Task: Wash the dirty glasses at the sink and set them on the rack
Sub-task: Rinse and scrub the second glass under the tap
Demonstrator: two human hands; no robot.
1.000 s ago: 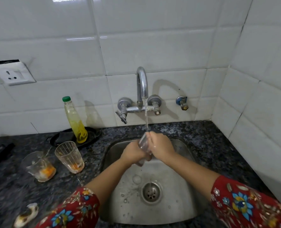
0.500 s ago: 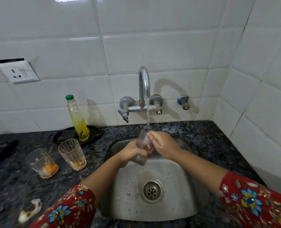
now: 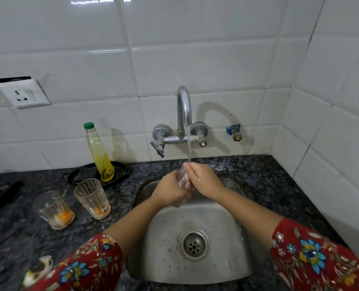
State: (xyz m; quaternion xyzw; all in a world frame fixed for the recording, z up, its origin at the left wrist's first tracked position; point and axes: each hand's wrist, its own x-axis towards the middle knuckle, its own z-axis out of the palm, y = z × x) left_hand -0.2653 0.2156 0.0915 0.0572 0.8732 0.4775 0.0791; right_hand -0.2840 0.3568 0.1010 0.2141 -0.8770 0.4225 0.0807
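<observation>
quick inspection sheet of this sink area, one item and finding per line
surface: dark speckled granite counter around a wet steel sink
job's things: clear glass held under the running chrome tap; two ribbed glasses with orange dregs upright on the counter, left of the sink; no rack in view
clutter: green-capped bottle of yellow liquid on a black tray; small white-and-brown object at the near edge
grippers: left hand grips the clear glass; right hand pinches its rim
cables: nothing seen
surroundings: white wall tiles, white wall socket, blue-handled valve
</observation>
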